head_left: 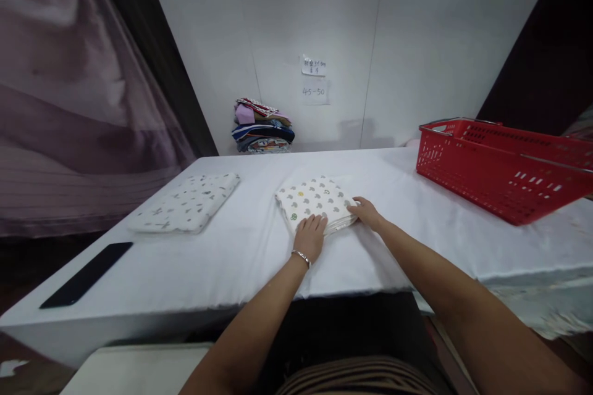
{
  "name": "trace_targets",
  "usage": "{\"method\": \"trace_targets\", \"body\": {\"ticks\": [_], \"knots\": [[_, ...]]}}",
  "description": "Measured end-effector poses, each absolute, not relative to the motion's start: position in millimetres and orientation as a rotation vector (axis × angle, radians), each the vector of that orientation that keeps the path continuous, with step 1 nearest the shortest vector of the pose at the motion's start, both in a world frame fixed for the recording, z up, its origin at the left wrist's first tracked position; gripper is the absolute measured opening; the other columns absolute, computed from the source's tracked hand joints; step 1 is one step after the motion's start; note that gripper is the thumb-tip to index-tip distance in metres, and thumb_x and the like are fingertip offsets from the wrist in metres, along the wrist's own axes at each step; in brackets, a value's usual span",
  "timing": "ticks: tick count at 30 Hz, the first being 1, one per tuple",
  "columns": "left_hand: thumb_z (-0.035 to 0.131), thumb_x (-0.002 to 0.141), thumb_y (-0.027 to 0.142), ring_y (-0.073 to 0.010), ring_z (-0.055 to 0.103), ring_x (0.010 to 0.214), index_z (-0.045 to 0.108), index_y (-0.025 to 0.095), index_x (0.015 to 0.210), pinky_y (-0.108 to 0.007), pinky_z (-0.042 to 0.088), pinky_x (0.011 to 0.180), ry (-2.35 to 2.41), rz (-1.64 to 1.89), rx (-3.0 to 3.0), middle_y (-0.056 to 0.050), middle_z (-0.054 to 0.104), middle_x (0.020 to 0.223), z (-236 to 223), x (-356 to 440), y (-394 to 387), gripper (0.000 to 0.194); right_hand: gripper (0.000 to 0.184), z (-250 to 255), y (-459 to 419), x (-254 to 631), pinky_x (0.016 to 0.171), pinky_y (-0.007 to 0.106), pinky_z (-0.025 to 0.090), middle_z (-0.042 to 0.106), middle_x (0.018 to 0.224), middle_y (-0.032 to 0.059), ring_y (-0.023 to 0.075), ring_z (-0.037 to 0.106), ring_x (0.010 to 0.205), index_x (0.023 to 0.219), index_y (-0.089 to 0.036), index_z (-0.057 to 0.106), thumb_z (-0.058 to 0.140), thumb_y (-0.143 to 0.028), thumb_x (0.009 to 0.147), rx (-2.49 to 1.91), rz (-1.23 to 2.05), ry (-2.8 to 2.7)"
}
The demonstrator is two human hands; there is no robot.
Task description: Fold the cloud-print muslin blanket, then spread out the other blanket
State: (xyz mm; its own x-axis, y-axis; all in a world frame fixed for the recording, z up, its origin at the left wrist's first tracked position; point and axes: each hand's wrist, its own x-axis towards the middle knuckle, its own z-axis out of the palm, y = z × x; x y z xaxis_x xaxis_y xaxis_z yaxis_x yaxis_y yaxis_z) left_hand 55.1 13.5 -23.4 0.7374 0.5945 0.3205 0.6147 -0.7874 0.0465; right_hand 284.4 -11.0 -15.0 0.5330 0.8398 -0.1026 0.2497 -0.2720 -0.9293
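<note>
A folded white cloth with small grey and yellow prints lies in the middle of the white table. My left hand, with a bracelet at the wrist, rests flat on the cloth's near edge, fingers stretched out. My right hand touches the cloth's right corner, fingers laid against its edge. Neither hand lifts the cloth.
A second folded white cloth with grey prints lies to the left. A dark flat strip sits near the left front edge. A red plastic basket stands at the right. A stack of folded coloured clothes is at the back wall.
</note>
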Motion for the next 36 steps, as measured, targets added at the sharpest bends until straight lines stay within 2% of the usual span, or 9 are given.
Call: {"method": "trace_targets", "body": {"ticks": [3,7,12,16,21,23,28,32,36], "knots": [[0.045,0.085,0.02,-0.0235,0.037,0.125,0.045,0.019,0.126,-0.043,0.027,0.104,-0.994,-0.493,-2.893,-0.007,0.046,0.133,-19.9,54.9,9.5,0.041,0.057,-18.8,-11.3,287.0,0.061,0.023,0.047,0.063,0.094,0.0057,0.0148,0.058,0.072,0.119,-0.017,0.051,0.065,-0.032,0.066,-1.805,0.709,-0.906],[0.046,0.085,0.022,-0.0225,0.037,0.125,0.044,0.019,0.126,-0.042,0.027,0.105,-0.999,-0.514,-2.932,-0.007,0.047,0.133,-17.0,43.6,1.8,0.04,0.062,-21.4,-15.3,293.4,0.064,0.023,0.047,0.06,0.098,0.0076,0.016,0.058,0.077,0.121,-0.016,0.051,0.066,-0.033,0.064,-1.826,0.694,-0.914],[0.045,0.086,0.022,-0.0199,0.031,0.129,0.042,0.022,0.127,-0.043,0.025,0.106,-1.029,-0.627,-2.998,-0.005,0.043,0.136,-15.1,10.9,-7.2,0.041,0.066,-26.7,-16.5,297.5,0.058,0.023,0.047,0.059,0.1,0.0096,0.015,0.058,0.07,0.123,-0.015,0.05,0.066,-0.039,0.065,-1.823,0.728,-0.929],[0.048,0.086,0.032,-0.0188,0.041,0.122,0.055,0.021,0.115,-0.038,0.034,0.102,-1.211,-0.855,-3.032,-0.004,0.053,0.126,-15.0,-8.3,-5.0,0.031,0.07,-31.6,-15.2,299.9,0.058,0.024,0.048,0.06,0.104,0.0106,0.0165,0.059,0.072,0.126,-0.016,0.048,0.067,-0.043,0.065,-1.816,0.742,-0.913],[0.047,0.086,0.037,-0.0163,0.051,0.111,0.063,0.021,0.101,-0.03,0.039,0.097,-1.674,-1.171,-2.898,-0.004,0.057,0.12,-15.2,-9.8,3.9,0.028,0.079,-30.6,-15.1,298.5,0.073,0.028,0.049,0.058,0.115,0.0133,0.0222,0.059,0.092,0.129,-0.016,0.045,0.068,-0.051,0.063,-1.833,0.723,-0.971],[0.049,0.084,0.034,-0.017,0.052,0.11,0.061,0.02,0.104,-0.03,0.04,0.096,-1.799,-1.166,-2.851,-0.005,0.056,0.121,-14.2,-5.0,5.3,0.028,0.078,-27.2,-14.7,296.9,0.077,0.028,0.048,0.057,0.116,0.0141,0.0231,0.058,0.097,0.128,-0.016,0.046,0.068,-0.051,0.063,-1.864,0.705,-1.003],[0.052,0.078,0.024,-0.0169,0.055,0.1,0.059,0.017,0.106,-0.028,0.043,0.09,-1.865,-1.09,-2.873,-0.006,0.061,0.106,-11.6,14.8,-6.2,0.029,0.074,-14.4,-12.2,305.9,0.068,0.029,0.049,0.06,0.106,0.0125,0.0201,0.061,0.081,0.128,-0.015,0.047,0.067,-0.044,0.063,-1.811,0.7,-1.025],[0.054,0.078,0.029,-0.0169,0.057,0.091,0.059,0.021,0.108,-0.027,0.046,0.082,-1.733,-0.942,-3.063,-0.003,0.062,0.101,-13.4,26.6,-19.5,0.031,0.074,-14.0,-12.3,330.6,0.067,0.03,0.049,0.06,0.103,0.0132,0.0205,0.061,0.078,0.128,-0.011,0.046,0.066,-0.04,0.063,-1.862,0.596,-0.96],[0.05,0.081,0.029,-0.0146,0.058,0.081,0.061,0.023,0.1,-0.026,0.046,0.077,-1.759,-0.949,-3.026,-0.001,0.062,0.095,-12.7,22.1,-6.6,0.024,0.073,-17.2,-14.8,344.2,0.078,0.038,0.048,0.058,0.111,0.0181,0.0264,0.059,0.091,0.13,-0.007,0.042,0.059,-0.042,0.068,-2.037,0.508,-1.075]]}}
